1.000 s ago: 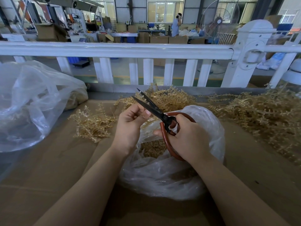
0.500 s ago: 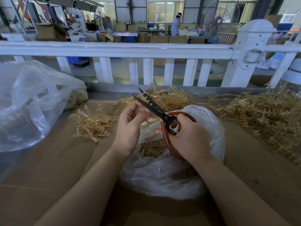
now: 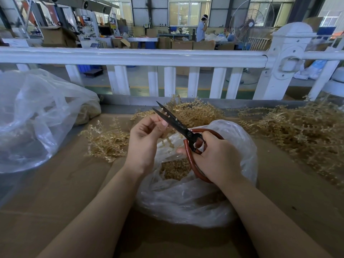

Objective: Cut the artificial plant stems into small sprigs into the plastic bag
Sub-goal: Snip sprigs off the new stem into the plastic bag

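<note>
Low in the middle of the frame a clear plastic bag [image 3: 188, 200] holds cut sprigs [image 3: 174, 169] on the cardboard-covered table [image 3: 55, 198]. Above its mouth the right hand [image 3: 217, 159] grips the red-handled scissors [image 3: 183, 130], blades parted, and the left hand [image 3: 144, 141] pinches a tan stem [image 3: 166, 114] between them. Beyond lie uncut stems [image 3: 297, 131] at right and a white railing [image 3: 134, 57].

L hand [image 3: 144, 138] pinches stem [image 3: 166, 116] betw open scissors [image 3: 175, 123] blades; R hand [image 3: 216, 159] grips handles above plastic bag [image 3: 186, 202].
</note>
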`<state>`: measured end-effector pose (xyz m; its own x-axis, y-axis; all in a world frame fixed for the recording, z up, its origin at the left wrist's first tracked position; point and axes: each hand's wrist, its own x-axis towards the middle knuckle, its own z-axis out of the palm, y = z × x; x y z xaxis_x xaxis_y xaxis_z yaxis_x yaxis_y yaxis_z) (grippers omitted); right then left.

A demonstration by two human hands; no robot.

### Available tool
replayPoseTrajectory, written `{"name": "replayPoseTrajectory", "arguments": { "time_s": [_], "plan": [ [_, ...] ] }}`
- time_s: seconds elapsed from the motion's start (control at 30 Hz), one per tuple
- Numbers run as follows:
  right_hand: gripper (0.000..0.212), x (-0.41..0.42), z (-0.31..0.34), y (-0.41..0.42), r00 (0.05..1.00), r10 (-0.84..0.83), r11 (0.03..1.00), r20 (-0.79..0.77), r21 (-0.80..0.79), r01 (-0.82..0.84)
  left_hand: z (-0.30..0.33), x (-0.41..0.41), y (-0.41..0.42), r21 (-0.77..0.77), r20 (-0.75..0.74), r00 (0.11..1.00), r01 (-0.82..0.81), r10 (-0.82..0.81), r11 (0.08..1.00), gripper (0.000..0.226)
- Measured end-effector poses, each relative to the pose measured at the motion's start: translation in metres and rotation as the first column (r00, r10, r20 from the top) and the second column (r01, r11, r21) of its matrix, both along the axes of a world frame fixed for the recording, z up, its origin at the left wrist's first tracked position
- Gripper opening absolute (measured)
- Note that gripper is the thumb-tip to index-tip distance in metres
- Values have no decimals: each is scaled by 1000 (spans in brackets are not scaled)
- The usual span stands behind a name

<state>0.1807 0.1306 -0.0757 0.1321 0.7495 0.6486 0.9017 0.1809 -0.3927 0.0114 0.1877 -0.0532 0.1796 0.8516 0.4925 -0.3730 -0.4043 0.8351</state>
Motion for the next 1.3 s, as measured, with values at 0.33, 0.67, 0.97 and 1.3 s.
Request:
{"name": "replayPoseTrajectory", "arguments": {
  "time_s": [0.33,0.67,0.97,1.3],
  "plan": [
    [55,-2,0,1,998,-62,998,22,-2,62,0,1,-2,14,-84,996,-13,14,1000,11],
    [68,1,-1,2,999,-33,999,-12,-12,33,-3,3,1,28,-61,994,-89,91,996,6],
    [47,4,-2,3,997,-68,996,39,-47,70,-4,4,1,45,-101,995,-7,12,999,30],
    [60,-1,2,-1,1000,-21,999,5,32,21,-1,3,-1,23,-110,994,27,-24,999,11]
  ]
}}
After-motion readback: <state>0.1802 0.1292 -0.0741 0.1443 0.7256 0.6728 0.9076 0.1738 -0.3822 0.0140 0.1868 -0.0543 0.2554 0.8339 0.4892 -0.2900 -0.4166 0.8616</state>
